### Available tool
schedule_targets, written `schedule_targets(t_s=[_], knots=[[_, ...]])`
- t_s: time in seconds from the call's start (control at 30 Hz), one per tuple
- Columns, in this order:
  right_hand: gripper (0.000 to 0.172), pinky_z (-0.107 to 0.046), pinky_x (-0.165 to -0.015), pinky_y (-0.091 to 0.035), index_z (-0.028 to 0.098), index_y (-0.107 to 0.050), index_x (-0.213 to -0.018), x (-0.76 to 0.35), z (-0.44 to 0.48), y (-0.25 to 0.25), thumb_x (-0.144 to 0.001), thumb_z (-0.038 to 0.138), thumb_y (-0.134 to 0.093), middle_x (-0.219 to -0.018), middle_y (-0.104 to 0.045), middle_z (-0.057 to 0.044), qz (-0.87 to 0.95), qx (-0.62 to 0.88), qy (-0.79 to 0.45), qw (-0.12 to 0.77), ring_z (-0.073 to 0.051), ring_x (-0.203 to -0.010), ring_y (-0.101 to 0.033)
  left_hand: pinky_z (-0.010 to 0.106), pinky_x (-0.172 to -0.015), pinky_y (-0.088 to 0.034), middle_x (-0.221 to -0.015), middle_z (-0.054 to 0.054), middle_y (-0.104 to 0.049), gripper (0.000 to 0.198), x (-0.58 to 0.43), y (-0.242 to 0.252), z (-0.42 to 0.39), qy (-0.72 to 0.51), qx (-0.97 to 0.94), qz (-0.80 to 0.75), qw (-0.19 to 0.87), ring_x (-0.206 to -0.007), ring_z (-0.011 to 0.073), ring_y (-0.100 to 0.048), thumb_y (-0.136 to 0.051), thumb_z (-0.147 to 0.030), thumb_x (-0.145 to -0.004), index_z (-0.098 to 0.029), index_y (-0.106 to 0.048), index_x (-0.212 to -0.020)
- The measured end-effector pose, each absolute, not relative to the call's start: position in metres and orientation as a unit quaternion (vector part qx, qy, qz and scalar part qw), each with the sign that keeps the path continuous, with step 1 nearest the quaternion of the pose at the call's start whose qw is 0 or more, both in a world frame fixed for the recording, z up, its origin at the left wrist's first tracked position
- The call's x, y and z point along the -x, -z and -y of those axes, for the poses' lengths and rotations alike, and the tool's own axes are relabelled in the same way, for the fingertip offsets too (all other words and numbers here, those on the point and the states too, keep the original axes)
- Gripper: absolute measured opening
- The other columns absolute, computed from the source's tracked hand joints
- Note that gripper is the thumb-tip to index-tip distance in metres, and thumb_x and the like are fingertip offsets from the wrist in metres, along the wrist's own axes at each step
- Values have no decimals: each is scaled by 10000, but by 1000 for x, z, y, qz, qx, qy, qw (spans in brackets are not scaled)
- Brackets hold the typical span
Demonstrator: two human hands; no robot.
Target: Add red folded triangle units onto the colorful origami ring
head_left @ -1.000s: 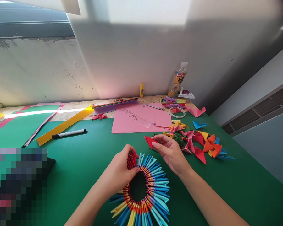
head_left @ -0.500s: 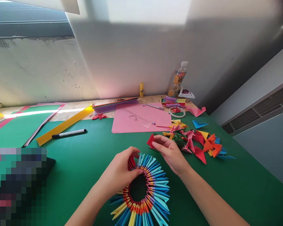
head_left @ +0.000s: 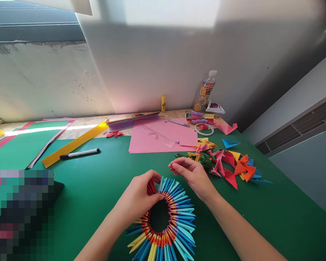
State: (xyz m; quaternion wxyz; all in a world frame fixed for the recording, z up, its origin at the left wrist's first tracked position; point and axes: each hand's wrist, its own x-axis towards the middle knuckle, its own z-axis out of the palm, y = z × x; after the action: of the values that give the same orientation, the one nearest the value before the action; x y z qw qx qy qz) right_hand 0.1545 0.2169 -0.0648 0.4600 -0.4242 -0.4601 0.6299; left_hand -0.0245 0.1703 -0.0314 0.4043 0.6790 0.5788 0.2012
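A ring of folded paper units (head_left: 176,217) in blue, yellow, orange and red lies on the green table (head_left: 97,188) in front of me. My left hand (head_left: 138,197) pinches the ring's red units at its upper left rim. My right hand (head_left: 194,175) hovers just above the ring's top, fingers closed on a small red folded paper piece (head_left: 173,167), mostly hidden between fingers. A heap of loose folded triangles (head_left: 228,163) in red, orange, yellow, pink and blue lies just right of that hand.
Pink paper sheets (head_left: 157,139) with a clear ruler lie behind the ring. A black marker (head_left: 80,154) and a yellow paper strip (head_left: 76,144) lie at the left. A glue stick (head_left: 163,103), a bottle (head_left: 205,92) and a tape roll (head_left: 203,129) stand near the wall.
My right hand has turned the red piece and tucked it into its fingers, drifting slightly down toward the ring. My left hand keeps its grip on the ring.
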Motion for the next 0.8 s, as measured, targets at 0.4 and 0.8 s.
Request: schedule_targets(t_s=[0.4, 0.8], knots=[[319, -304, -807, -483, 231, -712, -978, -155, -220, 71, -693, 374, -700, -902, -629, -33, 505, 449, -597, 433, -160, -843, -596, 283, -727, -426, -921, -6, -632, 326, 25, 33, -171, -189, -678, -579, 412, -811, 179, -558, -653, -213, -678, -234, -558, -989], [344, -300, -736, -511, 155, -713, -800, -157, -220, 72, -521, 329, -815, -727, -716, -47, 394, 492, -658, 412, -170, -715, -656, 278, -723, -412, -916, -12, -628, 327, 25, 32, -172, -191, -670, -584, 417, -813, 172, -555, -653, -200, -682, -237, -537, -986]])
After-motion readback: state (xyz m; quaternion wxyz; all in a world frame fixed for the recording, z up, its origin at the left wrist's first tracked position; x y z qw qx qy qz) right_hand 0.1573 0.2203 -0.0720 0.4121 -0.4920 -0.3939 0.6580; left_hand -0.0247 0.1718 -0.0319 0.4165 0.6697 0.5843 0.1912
